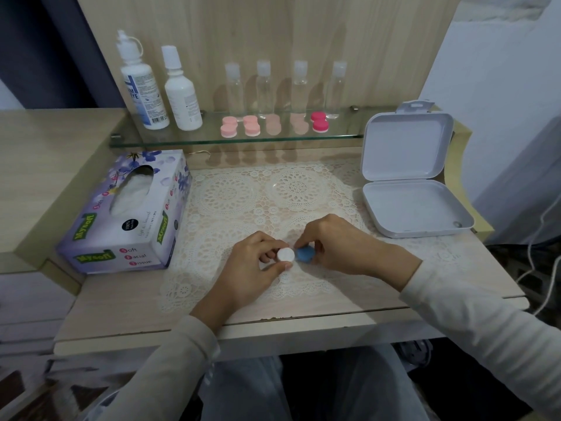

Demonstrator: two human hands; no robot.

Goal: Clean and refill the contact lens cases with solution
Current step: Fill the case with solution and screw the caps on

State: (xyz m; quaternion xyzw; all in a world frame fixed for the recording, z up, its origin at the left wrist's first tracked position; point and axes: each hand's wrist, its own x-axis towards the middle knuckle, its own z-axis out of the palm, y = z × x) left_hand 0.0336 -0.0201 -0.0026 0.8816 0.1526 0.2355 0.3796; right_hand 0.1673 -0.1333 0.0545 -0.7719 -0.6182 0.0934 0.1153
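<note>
1. The contact lens case [295,255] is being held between the two hands, low over the lace mat [230,192] near the front middle of the desk [303,314]. Whether it is touching the mat cannot be told.
2. Its white cap [286,254] is facing up on the left side, and its blue cap [304,255] is lying just beside it on the right.
3. The left hand [252,268] is pinching the white cap, with the thumb at the near edge and the fingers curled round the far edge.
4. The right hand [340,244] is gripping the blue cap, its fingers curling over the cap and hiding part of it.
5. A tissue box [127,214] is lying on the desk to the left, apart from the hands.
6. A white hinged box [409,177] is sitting open on the right, its lid standing up.
7. A glass shelf [343,133] is running along the back.
8. The shelf is carrying two white solution bottles [180,92] at its left end, then a row of four clear bottles [264,89].
9. Five spare lens cases [252,125] are sitting in front of the clear bottles: two pink, two peach and one magenta.
</note>
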